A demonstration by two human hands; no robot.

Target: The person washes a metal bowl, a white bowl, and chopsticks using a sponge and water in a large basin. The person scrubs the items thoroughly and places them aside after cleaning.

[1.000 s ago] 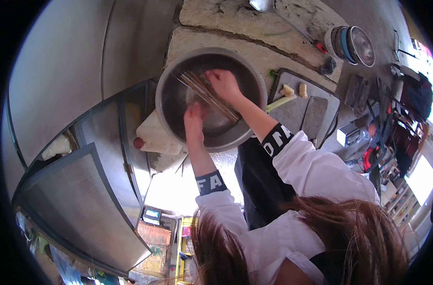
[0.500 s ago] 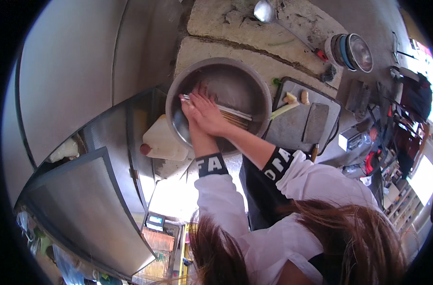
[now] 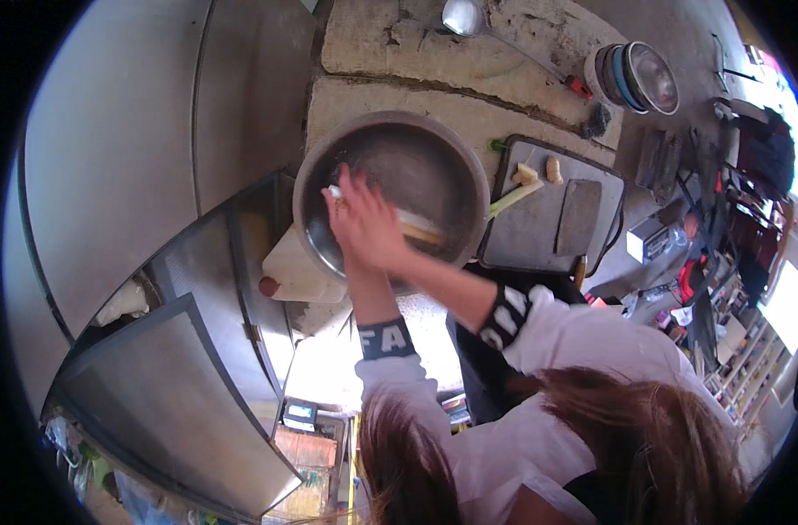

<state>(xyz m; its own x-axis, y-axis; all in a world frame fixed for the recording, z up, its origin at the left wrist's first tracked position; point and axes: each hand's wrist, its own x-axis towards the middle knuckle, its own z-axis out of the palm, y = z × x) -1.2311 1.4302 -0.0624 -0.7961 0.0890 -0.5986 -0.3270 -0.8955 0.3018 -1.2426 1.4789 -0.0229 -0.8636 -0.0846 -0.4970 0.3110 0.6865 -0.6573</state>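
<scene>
A bundle of chopsticks [image 3: 421, 231] is pressed between my two palms inside a round grey metal basin [image 3: 479, 179]. My right hand [image 3: 374, 223] lies on top, fingers stretched out and blurred by motion. Beneath it is my left hand [image 3: 350, 252], mostly covered, its fingertips showing near the basin's left side. The pale chopstick ends stick out on both sides of the hands, smeared on the right. Whether there is water in the basin is hard to tell.
On the right, a cutting board [image 3: 530, 232] bears a cleaver [image 3: 578, 217], ginger pieces [image 3: 526, 173] and a green stalk [image 3: 514, 199]. Further back lie a ladle [image 3: 465, 17] and stacked bowls [image 3: 651, 79]. A plastic jug [image 3: 298, 271] stands left of the basin, near grey cabinet panels [image 3: 110, 114].
My right hand has slid slightly forward over the left, and the chopsticks have shifted between the palms. The whole view has moved a little, so the basin appears further left.
</scene>
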